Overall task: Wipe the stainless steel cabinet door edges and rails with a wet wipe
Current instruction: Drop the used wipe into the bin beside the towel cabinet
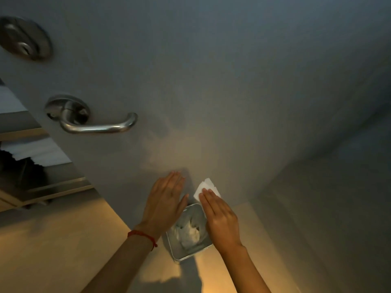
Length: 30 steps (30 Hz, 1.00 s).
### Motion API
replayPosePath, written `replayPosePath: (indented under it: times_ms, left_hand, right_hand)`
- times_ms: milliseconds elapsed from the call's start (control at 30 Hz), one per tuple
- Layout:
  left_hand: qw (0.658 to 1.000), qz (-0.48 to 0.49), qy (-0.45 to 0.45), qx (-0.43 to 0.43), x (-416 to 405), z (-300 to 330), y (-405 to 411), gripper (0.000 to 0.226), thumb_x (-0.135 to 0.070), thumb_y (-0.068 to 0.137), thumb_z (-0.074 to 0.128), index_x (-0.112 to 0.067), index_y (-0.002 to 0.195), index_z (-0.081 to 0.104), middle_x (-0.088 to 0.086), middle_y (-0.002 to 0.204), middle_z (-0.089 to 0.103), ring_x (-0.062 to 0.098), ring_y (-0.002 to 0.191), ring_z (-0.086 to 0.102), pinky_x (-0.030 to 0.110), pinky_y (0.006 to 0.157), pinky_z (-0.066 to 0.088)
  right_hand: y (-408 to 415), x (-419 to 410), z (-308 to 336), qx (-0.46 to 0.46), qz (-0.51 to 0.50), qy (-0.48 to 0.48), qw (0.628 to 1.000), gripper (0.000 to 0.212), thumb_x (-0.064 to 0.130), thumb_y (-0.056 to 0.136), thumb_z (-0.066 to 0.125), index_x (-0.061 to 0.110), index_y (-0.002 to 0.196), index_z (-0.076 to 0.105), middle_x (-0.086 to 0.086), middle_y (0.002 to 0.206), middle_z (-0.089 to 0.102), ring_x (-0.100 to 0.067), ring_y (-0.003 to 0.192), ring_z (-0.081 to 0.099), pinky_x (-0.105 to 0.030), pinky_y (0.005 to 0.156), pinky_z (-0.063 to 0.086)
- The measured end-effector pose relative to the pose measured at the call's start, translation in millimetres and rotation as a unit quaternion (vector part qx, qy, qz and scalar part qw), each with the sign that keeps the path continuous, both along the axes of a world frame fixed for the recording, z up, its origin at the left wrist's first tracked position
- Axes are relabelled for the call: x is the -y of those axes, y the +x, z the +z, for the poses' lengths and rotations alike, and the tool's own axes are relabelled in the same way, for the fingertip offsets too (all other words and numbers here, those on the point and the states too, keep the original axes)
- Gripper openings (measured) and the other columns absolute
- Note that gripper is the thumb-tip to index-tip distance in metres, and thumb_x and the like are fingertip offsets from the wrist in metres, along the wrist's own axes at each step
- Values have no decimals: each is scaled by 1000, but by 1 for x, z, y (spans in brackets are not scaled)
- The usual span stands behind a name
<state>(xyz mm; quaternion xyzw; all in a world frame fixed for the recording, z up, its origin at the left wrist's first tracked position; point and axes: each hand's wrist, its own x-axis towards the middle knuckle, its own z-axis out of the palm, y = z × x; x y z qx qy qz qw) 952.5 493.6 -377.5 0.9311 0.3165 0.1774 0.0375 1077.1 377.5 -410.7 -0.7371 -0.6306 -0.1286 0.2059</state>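
Looking down: two bare forearms reach forward, one thin red string bracelet point(142, 236) on the left wrist. Between the wrists sits one small square metal bin point(189, 231), shiny walls, rounded corners, crumpled white tissue inside; it stands on a smooth pale floor point(53, 250). Left hand point(164, 200) is flat, fingers straight and together, palm pressed on the door, holding nothing. Right hand point(221, 218) also flat, straight fingers pressing one white wet wipe point(206, 187) against the door; wipe is folded, rectangular, its corner poking out past the fingertips, just right of the left hand. Door point(211, 81) is a matte grey, smooth panel, standing ajar. Well above-left of the hands: one brushed-steel lever handle point(95, 121) on a round rosette, and farther up one oval steel lock plate point(24, 38).
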Motion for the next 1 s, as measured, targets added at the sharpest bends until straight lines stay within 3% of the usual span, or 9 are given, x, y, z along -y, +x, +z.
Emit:
replayPosePath:
  times_ms: [67, 167, 300, 433, 600, 700, 833, 1000]
  left_hand:
    - [1000, -2, -9, -2, -4, -12, 3, 67, -39, 99, 13, -1, 109, 67, 17, 112, 66, 30, 103, 64, 48, 83, 50]
    - [1000, -1, -12, -3, -9, -28, 5, 72, -39, 100, 7, 1, 109, 66, 18, 112, 66, 32, 103, 64, 50, 83, 50]
    - [1000, 0, -5, 0, -12, -51, 4, 70, -38, 101, 9, 1, 109, 66, 18, 111, 66, 32, 102, 64, 49, 83, 50]
    - [1000, -8, -15, 3, -16, -73, 3, 53, -35, 92, 33, 2, 109, 66, 18, 112, 65, 32, 104, 64, 49, 85, 50]
    - [999, -12, -42, -7, -15, -91, -1, 54, -38, 92, 33, 0, 109, 66, 18, 112, 65, 32, 104, 63, 48, 85, 52]
    - [998, -10, -59, -23, -14, -95, -4, 65, -42, 98, 18, -1, 109, 67, 17, 112, 66, 31, 103, 64, 48, 84, 51]
    - [999, -13, -50, -12, -13, -103, -4, 58, -40, 96, 27, 0, 107, 68, 17, 109, 67, 31, 101, 65, 49, 83, 51]
    - [999, -19, -47, 1, -10, -107, -4, 69, -39, 100, 12, -1, 104, 69, 16, 107, 68, 30, 99, 66, 49, 80, 52]
  right_hand:
    - [1, -4, -13, 3, -3, -3, 1000, 67, 12, 36, 95, 5, 100, 74, -12, 106, 70, -23, 94, 69, -33, 77, 55]
    - [1, -10, -32, 6, -5, 2, 1000, 66, 6, 36, 93, 4, 99, 74, -12, 105, 70, -23, 94, 69, -34, 76, 55]
    - [0, -16, -54, 7, 2, 7, 1000, 67, 2, 35, 91, 3, 99, 74, -12, 105, 70, -23, 94, 69, -34, 77, 55]
    - [-5, -21, -73, 11, 8, 5, 1000, 63, 7, 38, 92, 5, 98, 74, -11, 104, 71, -22, 93, 69, -32, 79, 54]
    - [-10, -21, -93, 16, 0, -14, 1000, 64, 16, 37, 95, 6, 97, 75, -11, 103, 71, -22, 92, 70, -30, 80, 52]
    - [-11, -19, -104, 15, -6, -28, 999, 69, 23, 34, 97, 7, 97, 75, -10, 103, 71, -21, 91, 70, -30, 80, 51]
    - [-13, -21, -116, 7, -13, -34, 999, 69, 21, 33, 97, 7, 97, 75, -10, 102, 72, -22, 90, 70, -30, 78, 53]
    - [-14, -21, -125, -2, -20, -34, 999, 69, 22, 34, 96, 7, 98, 75, -9, 103, 72, -22, 90, 70, -32, 76, 54]
